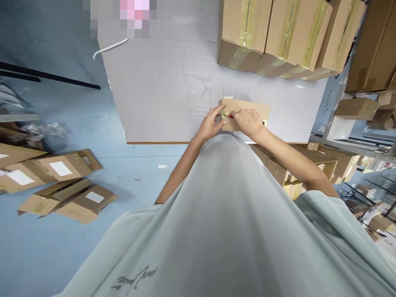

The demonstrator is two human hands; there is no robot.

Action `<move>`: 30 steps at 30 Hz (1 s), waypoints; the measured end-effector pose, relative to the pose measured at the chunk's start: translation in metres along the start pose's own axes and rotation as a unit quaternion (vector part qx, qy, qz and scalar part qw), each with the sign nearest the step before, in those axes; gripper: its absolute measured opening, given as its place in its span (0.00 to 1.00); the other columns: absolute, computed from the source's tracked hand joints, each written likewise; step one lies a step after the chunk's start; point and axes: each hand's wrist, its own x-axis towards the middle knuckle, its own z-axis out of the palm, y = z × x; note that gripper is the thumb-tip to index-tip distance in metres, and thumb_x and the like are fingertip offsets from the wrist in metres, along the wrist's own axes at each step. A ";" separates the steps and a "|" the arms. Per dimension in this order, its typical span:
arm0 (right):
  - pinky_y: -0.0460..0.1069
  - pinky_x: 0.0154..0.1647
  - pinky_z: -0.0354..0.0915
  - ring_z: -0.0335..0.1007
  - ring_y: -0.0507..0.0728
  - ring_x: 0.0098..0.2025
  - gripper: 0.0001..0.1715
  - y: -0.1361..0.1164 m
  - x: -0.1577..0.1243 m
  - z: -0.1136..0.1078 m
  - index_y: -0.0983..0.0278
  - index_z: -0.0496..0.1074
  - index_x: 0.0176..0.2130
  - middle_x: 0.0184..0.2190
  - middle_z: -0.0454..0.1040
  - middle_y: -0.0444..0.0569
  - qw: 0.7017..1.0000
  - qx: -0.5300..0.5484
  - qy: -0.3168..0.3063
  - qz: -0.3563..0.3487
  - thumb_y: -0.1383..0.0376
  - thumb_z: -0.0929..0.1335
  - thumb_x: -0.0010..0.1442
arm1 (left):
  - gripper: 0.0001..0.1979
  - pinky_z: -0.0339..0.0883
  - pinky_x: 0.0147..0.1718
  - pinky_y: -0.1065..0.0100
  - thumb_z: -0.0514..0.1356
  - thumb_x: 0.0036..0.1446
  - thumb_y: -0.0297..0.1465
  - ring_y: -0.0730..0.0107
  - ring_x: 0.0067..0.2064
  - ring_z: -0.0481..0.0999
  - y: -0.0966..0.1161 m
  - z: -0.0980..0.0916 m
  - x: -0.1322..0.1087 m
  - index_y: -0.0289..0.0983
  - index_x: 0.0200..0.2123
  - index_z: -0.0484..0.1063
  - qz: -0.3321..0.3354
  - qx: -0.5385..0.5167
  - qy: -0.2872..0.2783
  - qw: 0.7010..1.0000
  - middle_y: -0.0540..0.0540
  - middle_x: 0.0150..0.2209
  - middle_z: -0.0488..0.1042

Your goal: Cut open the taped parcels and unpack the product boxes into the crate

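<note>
A small cardboard box lies on the white table near its front edge, with clear tape along its top. My right hand is closed around a box cutter with red and black parts. The cutter's tip is at the tape near the box's left end, and my fingers hide most of its handle. At that same end is my left hand, thumb and fingers spread apart, fingertips touching the box.
Large taped cartons stand in a row at the table's back right. Opened cartons lie on the blue floor to the left. Shelving with more boxes is on the right. A white cable crosses the table's left edge.
</note>
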 end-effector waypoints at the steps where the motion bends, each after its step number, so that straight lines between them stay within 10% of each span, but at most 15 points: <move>1: 0.57 0.59 0.68 0.83 0.70 0.60 0.31 0.002 0.000 0.001 0.68 0.76 0.70 0.58 0.85 0.69 1.000 0.001 0.001 -0.003 0.77 0.58 0.78 | 0.45 0.81 0.62 0.50 0.66 0.69 0.61 0.46 0.65 0.82 -0.002 0.001 0.000 0.45 0.80 0.65 -0.003 -0.007 0.001 1.000 0.31 0.77 0.68; 24: 0.59 0.52 0.66 0.83 0.70 0.53 0.22 0.253 -0.060 0.144 0.64 0.84 0.60 0.53 0.87 0.68 0.985 0.101 0.034 0.137 0.58 0.65 0.82 | 0.55 0.79 0.66 0.41 0.63 0.64 0.71 0.41 0.69 0.82 0.002 -0.006 -0.008 0.44 0.81 0.62 -0.067 0.021 0.071 0.995 0.27 0.74 0.74; 27: 0.55 0.49 0.68 0.82 0.65 0.47 0.19 0.257 -0.047 0.176 0.64 0.85 0.52 0.47 0.88 0.60 0.947 0.258 0.143 0.131 0.53 0.71 0.77 | 0.55 0.83 0.61 0.41 0.68 0.62 0.68 0.41 0.66 0.84 -0.004 -0.016 -0.017 0.45 0.81 0.63 -0.093 -0.016 0.108 0.990 0.28 0.71 0.77; 30: 0.51 0.41 0.69 0.76 0.58 0.35 0.25 0.218 -0.013 0.199 0.64 0.80 0.39 0.33 0.81 0.48 0.842 0.494 0.193 0.093 0.45 0.73 0.72 | 0.54 0.85 0.58 0.43 0.73 0.58 0.65 0.40 0.65 0.85 -0.010 -0.024 -0.023 0.45 0.78 0.67 -0.114 -0.047 0.151 0.981 0.30 0.70 0.78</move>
